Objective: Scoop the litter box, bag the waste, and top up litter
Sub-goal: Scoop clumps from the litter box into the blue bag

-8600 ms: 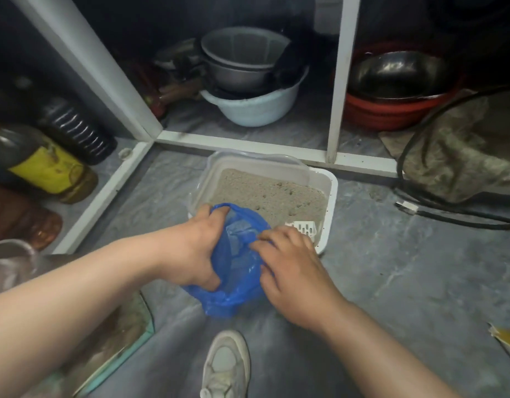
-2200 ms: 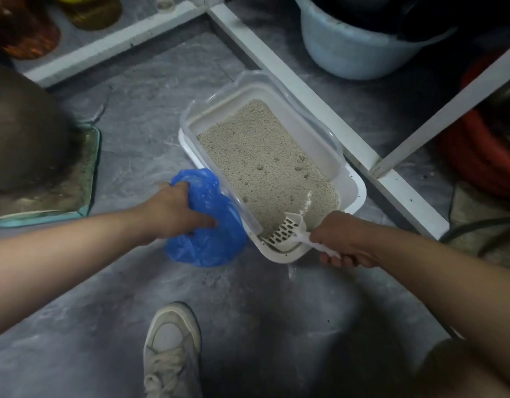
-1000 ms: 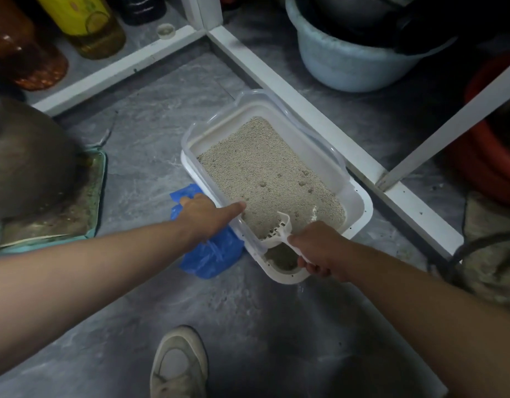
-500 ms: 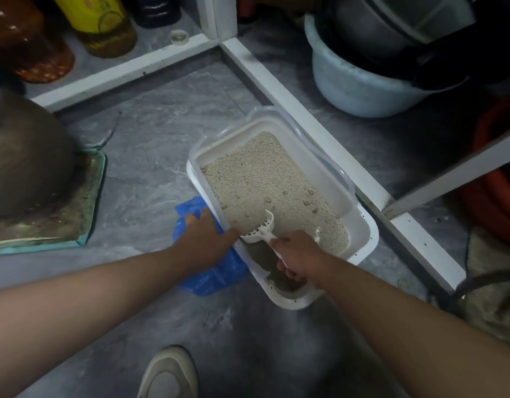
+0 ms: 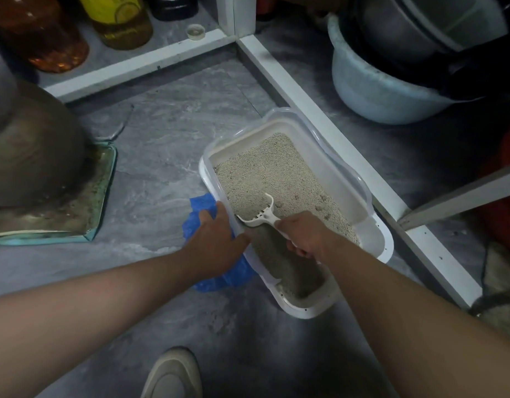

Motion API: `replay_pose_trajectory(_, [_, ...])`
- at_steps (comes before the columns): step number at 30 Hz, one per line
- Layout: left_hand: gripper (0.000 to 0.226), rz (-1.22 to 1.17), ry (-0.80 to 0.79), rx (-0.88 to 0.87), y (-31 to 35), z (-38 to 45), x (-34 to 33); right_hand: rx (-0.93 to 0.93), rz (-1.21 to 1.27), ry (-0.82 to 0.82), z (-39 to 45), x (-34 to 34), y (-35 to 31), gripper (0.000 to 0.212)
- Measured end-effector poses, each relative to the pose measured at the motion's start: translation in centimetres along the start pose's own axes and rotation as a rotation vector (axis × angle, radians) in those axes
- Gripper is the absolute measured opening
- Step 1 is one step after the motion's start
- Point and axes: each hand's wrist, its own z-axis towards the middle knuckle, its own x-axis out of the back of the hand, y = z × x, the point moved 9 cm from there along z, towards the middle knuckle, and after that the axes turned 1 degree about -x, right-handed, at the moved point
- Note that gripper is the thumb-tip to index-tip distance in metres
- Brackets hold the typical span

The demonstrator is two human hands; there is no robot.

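Observation:
A white litter box (image 5: pixel 374 237) with a clear rim guard sits on the grey floor, filled with beige litter (image 5: pixel 268 173). My right hand (image 5: pixel 305 237) grips the handle of a white slotted scoop (image 5: pixel 261 216), whose head lies in the litter near the box's left wall. My left hand (image 5: pixel 216 239) rests on the box's left rim, over a crumpled blue plastic bag (image 5: pixel 199 208) lying on the floor beside the box. A few small clumps show in the litter at the right side.
A white cabinet frame (image 5: pixel 314 116) runs behind the box. A pale blue basin (image 5: pixel 371 93) with stacked pots sits inside, oil bottles (image 5: pixel 121 21) at top left. A large dark pot on a tray (image 5: pixel 55 219) stands left. My shoe (image 5: pixel 173 374) is at the bottom.
My right hand has pushed the scoop further into the litter, away from me. My left hand stays at the box's left rim over the bag. The view has shifted slightly.

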Motion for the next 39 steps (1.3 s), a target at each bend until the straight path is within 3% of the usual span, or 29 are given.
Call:
replay_pose_trajectory(11, [0.093, 0.007, -0.025, -0.001, 0.0, 0.2, 0.0, 0.156, -0.074, 0.099, 1.8, -0.7, -1.0, 0.034])
replay_pose_trajectory(17, [0.091, -0.011, -0.016, -0.017, -0.1, 0.1, -0.1, 0.113, 0.164, 0.111, 3.0, -3.1, -0.9, 0.039])
replay_pose_trajectory(26, [0.092, -0.005, -0.026, -0.010, -0.2, 0.2, -0.3, 0.253, 0.129, 0.177, 4.8, -3.9, -4.1, 0.046])
replay_pose_trajectory(31, [0.092, -0.021, -0.030, -0.015, -0.3, 0.2, -0.4, 0.193, 0.120, 0.068, 5.3, -4.6, -4.0, 0.036])
replay_pose_trajectory(35, [0.092, -0.025, -0.033, -0.018, -0.5, 0.2, -0.4, 0.044, 0.320, -0.045, 5.1, -5.6, -4.3, 0.027])
replay_pose_trajectory(39, [0.090, -0.020, -0.038, -0.017, -0.5, 0.1, -0.4, 0.101, 0.262, 0.044, 4.9, -5.2, -4.9, 0.031])
